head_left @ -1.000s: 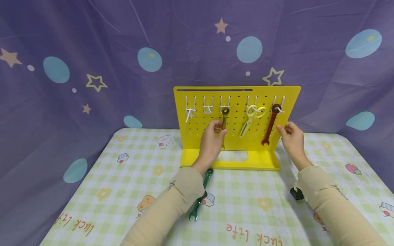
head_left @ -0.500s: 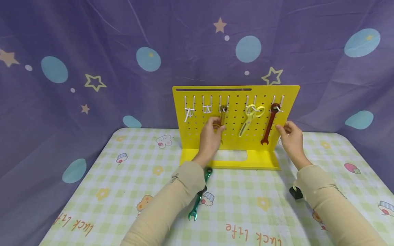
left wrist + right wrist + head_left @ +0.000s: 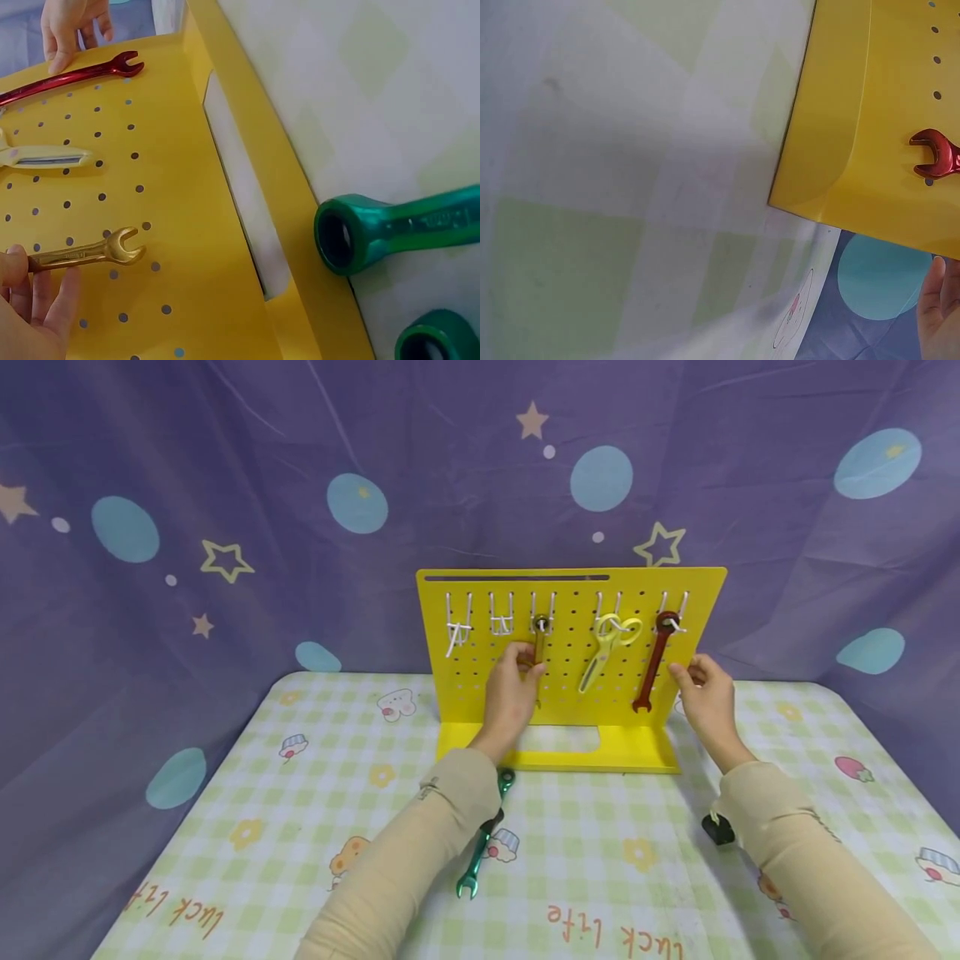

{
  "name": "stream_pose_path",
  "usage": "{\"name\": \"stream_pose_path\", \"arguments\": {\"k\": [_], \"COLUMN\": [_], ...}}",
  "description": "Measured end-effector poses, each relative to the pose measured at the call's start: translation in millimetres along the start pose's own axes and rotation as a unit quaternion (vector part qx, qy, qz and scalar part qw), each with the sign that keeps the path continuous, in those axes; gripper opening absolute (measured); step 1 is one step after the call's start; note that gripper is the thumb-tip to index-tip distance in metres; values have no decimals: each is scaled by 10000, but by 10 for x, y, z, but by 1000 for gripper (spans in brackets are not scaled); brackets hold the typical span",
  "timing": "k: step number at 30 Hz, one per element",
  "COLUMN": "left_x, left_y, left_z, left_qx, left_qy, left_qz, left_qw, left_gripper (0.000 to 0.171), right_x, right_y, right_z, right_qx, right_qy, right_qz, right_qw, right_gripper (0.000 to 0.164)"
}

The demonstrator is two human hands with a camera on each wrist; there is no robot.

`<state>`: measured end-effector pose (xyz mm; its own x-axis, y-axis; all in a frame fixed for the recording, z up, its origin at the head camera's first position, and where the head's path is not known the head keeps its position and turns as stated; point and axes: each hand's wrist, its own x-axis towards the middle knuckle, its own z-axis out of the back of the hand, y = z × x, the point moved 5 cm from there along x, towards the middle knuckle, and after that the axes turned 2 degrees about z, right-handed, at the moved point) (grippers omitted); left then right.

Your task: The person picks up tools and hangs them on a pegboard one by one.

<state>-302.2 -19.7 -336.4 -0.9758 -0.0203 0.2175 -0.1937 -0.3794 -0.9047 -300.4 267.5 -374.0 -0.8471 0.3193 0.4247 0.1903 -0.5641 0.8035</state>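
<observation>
My left hand pinches a gold wrench between thumb and fingers in front of a yellow pegboard. The wrench's ring end is up at the third white hook from the left; its open end points down. At the board's right edge, my right hand grips with the thumb in front and the fingers partly hidden. Near that hand a red wrench hangs on the rightmost hook. Yellow scissors hang to the left of it. A green wrench lies on the table, partly beneath my left sleeve.
Two white hooks at the board's left carry no tool. Two green ring ends show in the left wrist view. A small black object is by my right sleeve. The table has a checked cloth; a purple curtain stands behind.
My left hand has raised the gold wrench slightly and moved it a little left, bringing its ring end to the third hook. The right hand stays at the board's edge.
</observation>
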Motion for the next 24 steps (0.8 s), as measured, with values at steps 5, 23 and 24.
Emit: {"name": "stream_pose_path", "arguments": {"k": [5,23,24], "left_x": [3,-110,-126], "left_y": [10,79,85], "left_z": [1,84,97], "left_qx": [63,153,125], "left_qy": [17,321,379], "left_qz": [-20,-161,-153], "left_qw": [10000,9992,9991], "left_gripper": [26,40,40], "right_x": [-1,-8,-10], "right_y": [2,-14,-13], "right_z": [-3,-13,-13], "right_qx": [-29,-72,-91], "right_qy": [45,75,81], "right_qz": [3,-68,-78], "right_qw": [10000,9999,9999], "right_gripper": [29,32,32]}}
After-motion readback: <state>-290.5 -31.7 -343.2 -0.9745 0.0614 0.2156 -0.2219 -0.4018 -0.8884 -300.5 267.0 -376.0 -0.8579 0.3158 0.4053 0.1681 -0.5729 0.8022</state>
